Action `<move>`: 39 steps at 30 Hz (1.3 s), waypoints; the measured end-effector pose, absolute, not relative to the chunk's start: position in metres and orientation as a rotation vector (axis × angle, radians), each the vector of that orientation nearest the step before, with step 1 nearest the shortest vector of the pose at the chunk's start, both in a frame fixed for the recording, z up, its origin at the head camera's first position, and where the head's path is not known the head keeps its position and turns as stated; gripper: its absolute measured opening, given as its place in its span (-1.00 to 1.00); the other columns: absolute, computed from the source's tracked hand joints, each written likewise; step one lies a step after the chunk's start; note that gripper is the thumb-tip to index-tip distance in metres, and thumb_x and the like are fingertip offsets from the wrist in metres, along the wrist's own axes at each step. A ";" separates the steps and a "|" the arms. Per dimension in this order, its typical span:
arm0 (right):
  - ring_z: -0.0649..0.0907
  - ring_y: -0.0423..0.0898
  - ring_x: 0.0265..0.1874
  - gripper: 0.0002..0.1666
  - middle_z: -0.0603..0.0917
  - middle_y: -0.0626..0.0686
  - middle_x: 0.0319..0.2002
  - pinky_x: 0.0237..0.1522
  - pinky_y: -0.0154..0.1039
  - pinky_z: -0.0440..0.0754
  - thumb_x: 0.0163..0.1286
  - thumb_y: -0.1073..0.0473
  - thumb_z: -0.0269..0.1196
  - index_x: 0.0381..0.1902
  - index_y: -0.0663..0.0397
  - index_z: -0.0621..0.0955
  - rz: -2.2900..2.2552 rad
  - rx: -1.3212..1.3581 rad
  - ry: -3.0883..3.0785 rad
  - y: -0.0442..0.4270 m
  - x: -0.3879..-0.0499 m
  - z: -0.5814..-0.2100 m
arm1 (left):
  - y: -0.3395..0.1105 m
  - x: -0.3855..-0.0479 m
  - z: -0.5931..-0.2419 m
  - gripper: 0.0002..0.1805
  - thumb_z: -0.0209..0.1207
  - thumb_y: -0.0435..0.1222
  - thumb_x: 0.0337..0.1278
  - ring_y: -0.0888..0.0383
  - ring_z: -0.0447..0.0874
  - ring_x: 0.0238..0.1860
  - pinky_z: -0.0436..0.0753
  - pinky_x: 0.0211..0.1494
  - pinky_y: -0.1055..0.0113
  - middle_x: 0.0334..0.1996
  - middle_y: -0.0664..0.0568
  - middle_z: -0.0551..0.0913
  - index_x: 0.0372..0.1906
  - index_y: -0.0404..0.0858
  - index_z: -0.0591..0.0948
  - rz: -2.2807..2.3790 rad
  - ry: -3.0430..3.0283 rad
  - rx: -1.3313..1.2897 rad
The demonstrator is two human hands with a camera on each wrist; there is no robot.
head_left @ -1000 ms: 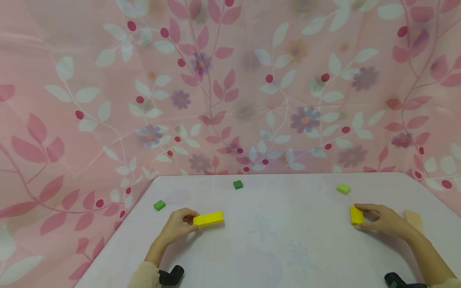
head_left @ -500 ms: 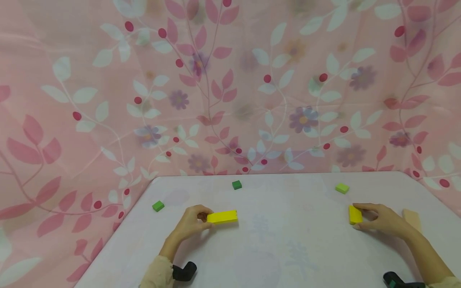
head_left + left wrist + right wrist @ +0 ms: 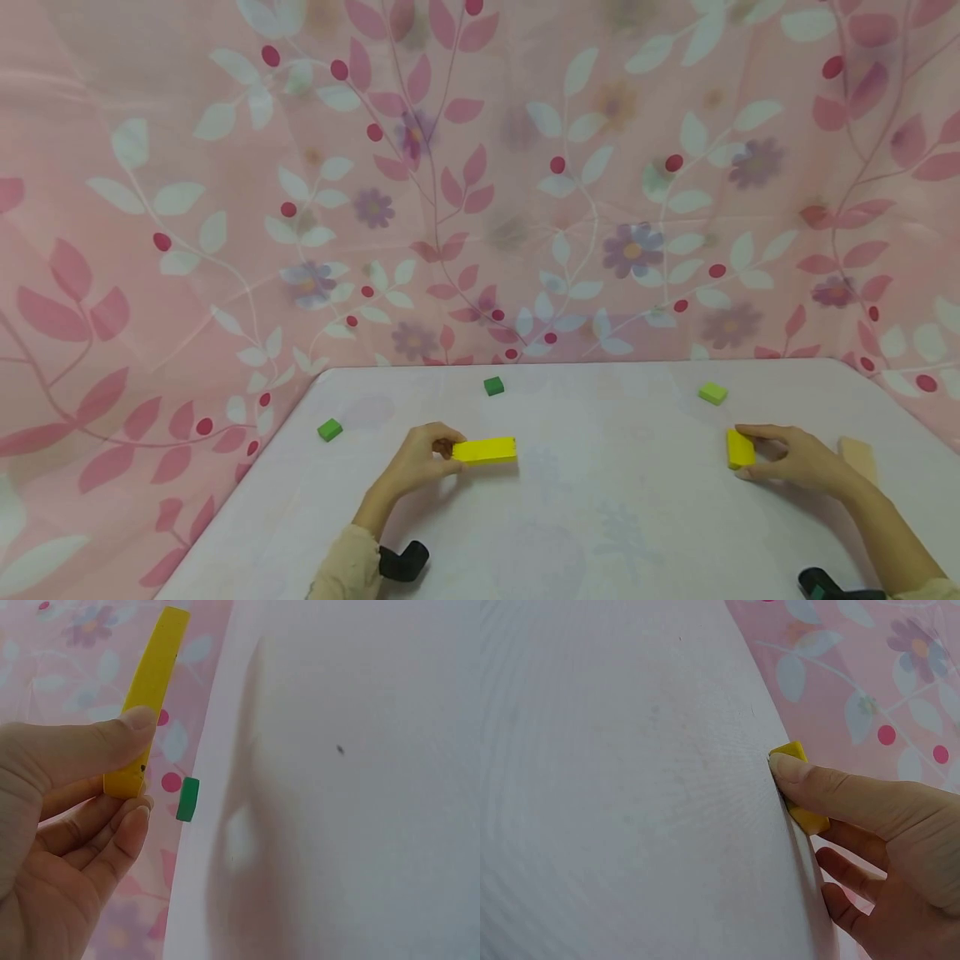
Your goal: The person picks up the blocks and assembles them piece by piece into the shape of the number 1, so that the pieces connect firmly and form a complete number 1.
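"Over the left-middle part of the white surface (image 3: 600, 517), what is that hand doing?"

"The left hand (image 3: 427, 458) grasps a long yellow block (image 3: 485, 451) by one end, with the thumb laid across it. The other end points toward the right hand (image 3: 798, 457)."

"Is the block lifted?"

"It looks raised; the left wrist view shows a shadow on the surface, apart from it. From the head view alone I couldn't tell."

"And the right hand?"

"Well apart from the left, it pinches a shorter yellow block (image 3: 740, 450) between thumb and fingers. That one is close to the surface, but I can't tell whether it touches."

"What else lies about?"

"Three small green pieces: a dark green block (image 3: 493, 386) near the far edge, a light green block (image 3: 712, 393) just beyond the shorter yellow one, and a mid-green block (image 3: 330, 430) near the left edge. A flat tan block (image 3: 858, 458) lies partly behind the right hand."

"And behind all that?"

"Pink cloth (image 3: 510, 233), printed with leaves, berries and flowers. A black device (image 3: 405, 562) sits at the left wrist, beside a cream sleeve (image 3: 347, 567)."
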State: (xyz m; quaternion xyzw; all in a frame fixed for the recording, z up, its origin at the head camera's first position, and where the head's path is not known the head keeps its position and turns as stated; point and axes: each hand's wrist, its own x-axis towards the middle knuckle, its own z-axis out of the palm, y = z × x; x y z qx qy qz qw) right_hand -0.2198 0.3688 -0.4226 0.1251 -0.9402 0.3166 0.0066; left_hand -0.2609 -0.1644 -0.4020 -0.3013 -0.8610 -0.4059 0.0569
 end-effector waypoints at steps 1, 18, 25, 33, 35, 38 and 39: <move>0.29 0.53 0.10 -0.27 0.40 0.54 0.12 -0.06 0.43 0.25 0.10 0.12 0.40 0.14 0.46 0.45 0.997 0.392 -2.940 0.369 -0.220 -0.423 | -0.163 -0.261 -0.402 -0.72 0.38 -0.48 -0.20 0.09 0.54 -0.39 0.61 -0.27 0.32 -0.37 -0.06 0.64 -0.24 -0.42 0.66 -1.218 -2.616 -0.911; 0.28 0.53 0.11 -0.26 0.38 0.54 0.14 -0.06 0.45 0.24 0.10 0.10 0.39 0.15 0.44 0.45 0.985 0.368 -2.959 0.370 -0.221 -0.423 | -0.141 -0.264 -0.397 -0.73 0.37 -0.44 -0.16 0.14 0.52 -0.37 0.59 -0.25 0.41 -0.36 0.00 0.63 -0.23 -0.38 0.67 -1.212 -2.632 -0.930; 0.28 0.53 0.11 -0.26 0.38 0.54 0.14 -0.06 0.45 0.24 0.10 0.11 0.39 0.15 0.44 0.44 0.997 0.368 -2.961 0.371 -0.222 -0.424 | -0.131 -0.265 -0.396 -0.72 0.38 -0.40 -0.12 0.13 0.51 -0.37 0.59 -0.22 0.40 -0.36 0.00 0.62 -0.20 -0.38 0.67 -1.202 -2.647 -0.931; 0.29 0.53 0.11 -0.26 0.39 0.54 0.13 -0.06 0.44 0.25 0.09 0.12 0.40 0.14 0.46 0.44 0.997 0.383 -2.950 0.371 -0.222 -0.424 | -0.119 -0.264 -0.395 -0.72 0.36 -0.42 -0.11 0.14 0.51 -0.37 0.58 -0.23 0.44 -0.35 -0.01 0.62 -0.19 -0.39 0.67 -1.220 -2.657 -0.956; 0.28 0.53 0.11 -0.25 0.39 0.53 0.13 -0.06 0.44 0.25 0.09 0.11 0.40 0.14 0.46 0.44 0.997 0.379 -2.954 0.371 -0.222 -0.423 | -0.117 -0.264 -0.395 -0.72 0.36 -0.41 -0.11 0.14 0.51 -0.37 0.58 -0.23 0.45 -0.34 -0.01 0.62 -0.19 -0.39 0.67 -1.228 -2.659 -0.963; 0.28 0.52 0.11 -0.25 0.39 0.53 0.13 -0.05 0.44 0.25 0.10 0.10 0.40 0.15 0.45 0.44 0.999 0.368 -2.963 0.371 -0.222 -0.423 | -0.114 -0.263 -0.396 -0.72 0.36 -0.41 -0.11 0.15 0.51 -0.38 0.57 -0.23 0.47 -0.34 -0.01 0.62 -0.18 -0.38 0.67 -1.242 -2.663 -0.972; 0.28 0.52 0.11 -0.25 0.39 0.53 0.14 -0.05 0.44 0.24 0.10 0.10 0.40 0.16 0.45 0.44 1.000 0.363 -2.967 0.371 -0.222 -0.423 | -0.113 -0.263 -0.396 -0.72 0.36 -0.41 -0.11 0.16 0.51 -0.38 0.57 -0.23 0.47 -0.34 -0.01 0.62 -0.19 -0.38 0.67 -1.243 -2.664 -0.978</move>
